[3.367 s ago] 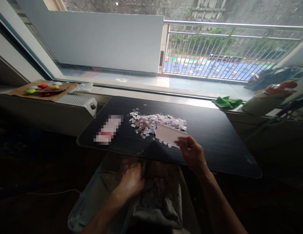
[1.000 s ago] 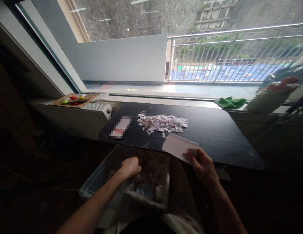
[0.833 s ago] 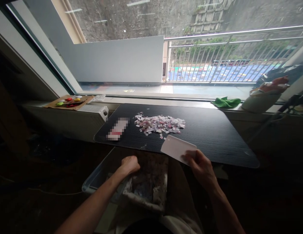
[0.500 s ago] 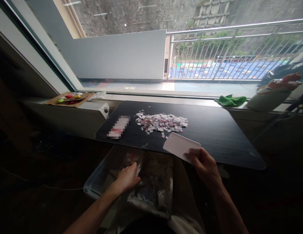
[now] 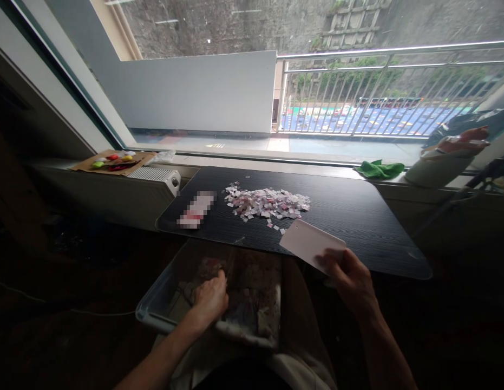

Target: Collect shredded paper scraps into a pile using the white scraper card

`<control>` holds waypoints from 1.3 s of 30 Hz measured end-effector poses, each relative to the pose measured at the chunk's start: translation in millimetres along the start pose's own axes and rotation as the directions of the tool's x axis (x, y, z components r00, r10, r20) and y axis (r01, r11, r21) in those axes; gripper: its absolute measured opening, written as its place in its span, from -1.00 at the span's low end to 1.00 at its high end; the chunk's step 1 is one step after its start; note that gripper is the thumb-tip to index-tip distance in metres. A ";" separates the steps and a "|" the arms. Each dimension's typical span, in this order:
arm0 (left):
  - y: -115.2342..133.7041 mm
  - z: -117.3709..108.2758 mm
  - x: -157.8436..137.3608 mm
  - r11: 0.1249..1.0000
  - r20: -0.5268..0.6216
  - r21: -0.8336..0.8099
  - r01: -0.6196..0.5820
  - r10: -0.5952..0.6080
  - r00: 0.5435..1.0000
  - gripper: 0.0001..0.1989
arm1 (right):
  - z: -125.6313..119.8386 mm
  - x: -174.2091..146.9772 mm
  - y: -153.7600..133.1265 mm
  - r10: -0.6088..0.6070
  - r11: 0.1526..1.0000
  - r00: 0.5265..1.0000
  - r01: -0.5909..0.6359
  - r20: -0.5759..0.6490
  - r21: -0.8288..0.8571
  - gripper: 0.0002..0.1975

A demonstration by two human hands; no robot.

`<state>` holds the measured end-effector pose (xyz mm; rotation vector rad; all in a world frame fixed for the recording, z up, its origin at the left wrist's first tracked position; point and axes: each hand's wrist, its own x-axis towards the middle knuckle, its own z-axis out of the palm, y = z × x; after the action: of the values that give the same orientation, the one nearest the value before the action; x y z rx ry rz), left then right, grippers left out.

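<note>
My right hand (image 5: 351,276) grips a flat white card (image 5: 311,242) by its near right end, thumb on top. The card has a small hole near its far corner and is held over the front edge of the dark table (image 5: 349,216). A heap of small cut paper pieces (image 5: 268,203), white with some pink, lies on the tabletop beyond the card. My left hand (image 5: 212,297) is low over a clear plastic box (image 5: 154,317) at my lap, fingers curled closed. Whatever its fingers hold is hidden in shadow. The box's contents are dim.
A blurred-out white and red item (image 5: 197,210) lies at the table's left. A green cloth (image 5: 379,169) and a pale container (image 5: 432,165) stand on the right sill. On the left, cardboard (image 5: 83,163) with colourful items rests above a radiator (image 5: 158,181). A large window runs behind.
My right hand has shifted a little to the right with the card. My left hand has turned slightly and its fingers are more curled over the box. The view has moved slightly.
</note>
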<state>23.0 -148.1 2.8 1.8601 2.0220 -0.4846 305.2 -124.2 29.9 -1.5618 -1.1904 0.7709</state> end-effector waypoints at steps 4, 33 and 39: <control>-2.2 -21.6 -3.7 0.998 0.030 -0.020 -0.058 0.059 0.998 -0.71 | -6.0 1.0 3.2 0.009 1.000 1.000 -0.010 0.007 0.010 -0.71; 19.9 -31.8 -8.6 0.989 0.130 -0.087 -0.119 0.130 0.983 -0.41 | 6.4 48.5 6.8 0.088 0.996 0.996 -0.088 0.001 -0.024 -0.71; 19.6 -30.0 -4.4 0.989 0.153 -0.095 -0.112 0.125 0.980 -0.41 | 11.1 72.5 6.9 0.079 0.996 0.994 -0.076 0.080 -0.038 -0.74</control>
<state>42.1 -136.2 31.0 1.8172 1.7893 -0.4879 320.4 -52.3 25.3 -1.6263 -1.2133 0.8761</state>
